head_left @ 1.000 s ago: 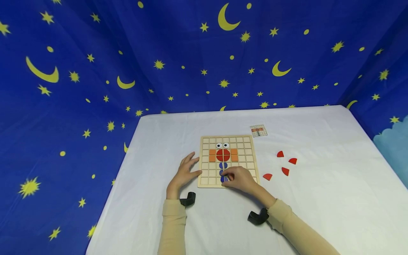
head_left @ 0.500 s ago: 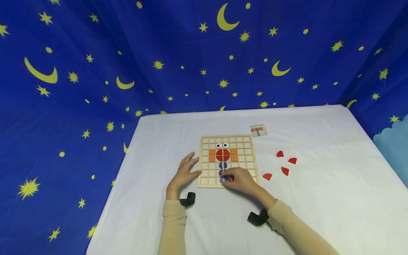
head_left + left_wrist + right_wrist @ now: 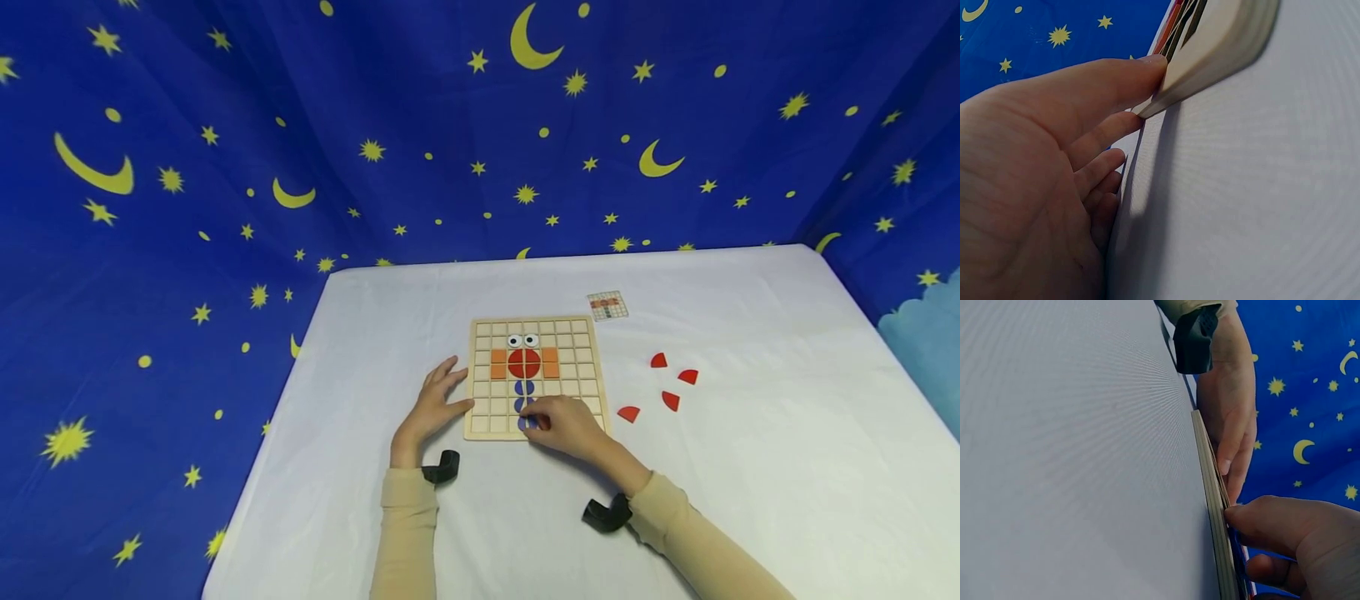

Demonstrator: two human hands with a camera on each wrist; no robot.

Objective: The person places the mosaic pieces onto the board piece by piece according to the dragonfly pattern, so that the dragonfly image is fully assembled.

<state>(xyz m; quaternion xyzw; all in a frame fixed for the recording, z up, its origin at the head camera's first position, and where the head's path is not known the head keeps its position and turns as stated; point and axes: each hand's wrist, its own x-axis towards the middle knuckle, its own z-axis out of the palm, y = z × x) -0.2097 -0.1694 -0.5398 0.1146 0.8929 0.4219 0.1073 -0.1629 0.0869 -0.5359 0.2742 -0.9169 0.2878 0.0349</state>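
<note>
A square wooden grid board (image 3: 480, 432) lies on the white table. On it sit two eye discs (image 3: 522, 341), a red circle of quarter pieces (image 3: 524, 363), orange squares (image 3: 551, 363) on both sides, and a column of blue half-circle pieces (image 3: 524, 387). My left hand (image 3: 433, 407) rests at the board's left edge, fingers spread; the left wrist view shows its thumb (image 3: 1141, 75) on the rim. My right hand (image 3: 567, 427) is over the bottom rows, thumb and index finger pinching at the lowest blue half-circle (image 3: 533, 422), which they partly cover.
Several loose red quarter-circle pieces (image 3: 670, 401) lie right of the board. A small pattern card (image 3: 607, 306) lies beyond its far right corner. Black wrist mounts (image 3: 608, 513) sit at both wrists. A blue star-patterned curtain (image 3: 450, 125) stands behind the table.
The lowest blue piece, darker and seemingly tilted a second ago, now lies flat in its row. My right hand has shifted only slightly; my left hand has stayed put.
</note>
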